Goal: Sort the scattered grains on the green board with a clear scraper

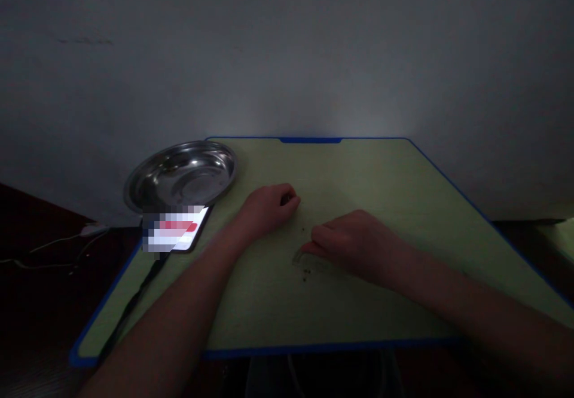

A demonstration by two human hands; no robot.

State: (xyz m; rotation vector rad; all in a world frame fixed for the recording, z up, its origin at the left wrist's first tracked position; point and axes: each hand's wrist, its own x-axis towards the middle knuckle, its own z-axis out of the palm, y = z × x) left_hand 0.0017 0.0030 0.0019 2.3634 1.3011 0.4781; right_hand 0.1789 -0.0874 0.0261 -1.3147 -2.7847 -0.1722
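Observation:
My left hand [271, 205] is closed, resting over the middle of the table, its fingers curled inward. A dark gap shows between its thumb and forefinger, and I cannot make out what lies inside. To the right and nearer to me, my right hand [352, 242] is closed in a pinch, low over the tabletop. A clear, see-through thing with a curved edge [296, 257] shows at its fingertips; its kind is too faint to tell. Several tiny dark specks [305, 275] lie on the table just below it, and one more sits between the two hands.
A wide, shallow steel basin [192, 177] stands at the table's back left. In front of it lies a lit phone [186, 236], partly blurred out, with a dark strap [134, 302] running toward me. The pale green table [359, 171] has a blue edge and meets a grey wall.

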